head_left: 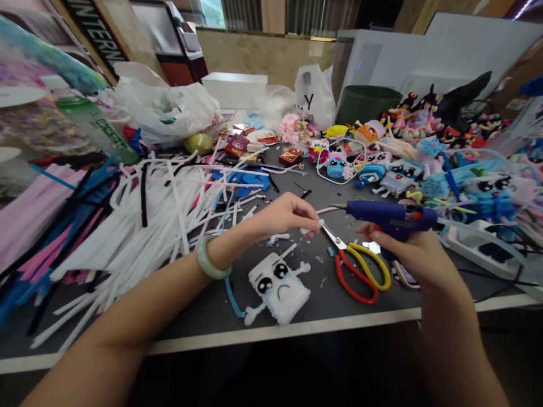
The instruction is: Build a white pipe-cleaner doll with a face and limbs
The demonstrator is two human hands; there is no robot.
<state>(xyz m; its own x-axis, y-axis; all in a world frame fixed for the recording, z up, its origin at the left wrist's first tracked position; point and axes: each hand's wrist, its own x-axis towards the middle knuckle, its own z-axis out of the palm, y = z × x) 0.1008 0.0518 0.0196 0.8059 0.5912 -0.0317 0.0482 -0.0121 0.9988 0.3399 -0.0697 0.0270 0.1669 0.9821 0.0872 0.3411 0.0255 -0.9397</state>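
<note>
My right hand (405,246) is wrapped round the handle of a blue glue gun (382,213), its nozzle pointing left. In a pinch, my left hand (292,216) holds a small white fuzzy piece (306,230), partly hidden by the fingers. The glue gun's nozzle sits a little to the right of these fingertips. Scissors (360,265) with one red and one yellow handle loop lie between my hands, tips close under the left fingers. Nearer to me lies a white fuzzy doll (278,288) with a sad face, big black eyes and two small arms.
Bundles of white pipe cleaners (139,215) and coloured ones cover the left side. Finished dolls (401,175) crowd the right, beside a white power strip (479,249) with cables. A green bottle (95,124), plastic bag (169,110) and dark green pot (368,103) stand farther back.
</note>
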